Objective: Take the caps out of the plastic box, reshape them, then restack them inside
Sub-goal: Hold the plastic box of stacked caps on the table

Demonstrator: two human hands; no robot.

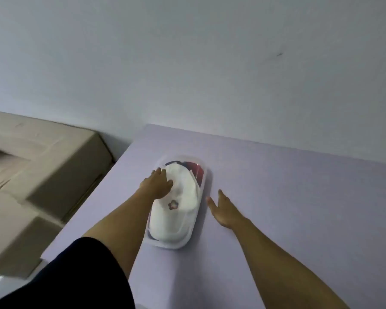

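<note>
A clear plastic box [165,243] lies lengthwise on the lilac table [288,197]. On top inside it sits a white cap [178,210] with a small flower emblem; a red cap [197,170] and a dark one show beneath at the far end. My left hand [157,184] rests on the white cap's far left side, fingers lying over the crown. My right hand [223,208] hovers just right of the box with fingers straight, holding nothing.
The table stands against a pale wall [187,63]. A beige upholstered sofa [31,175] sits to the left, below the table's left edge. My dark sleeve [76,275] fills the lower left.
</note>
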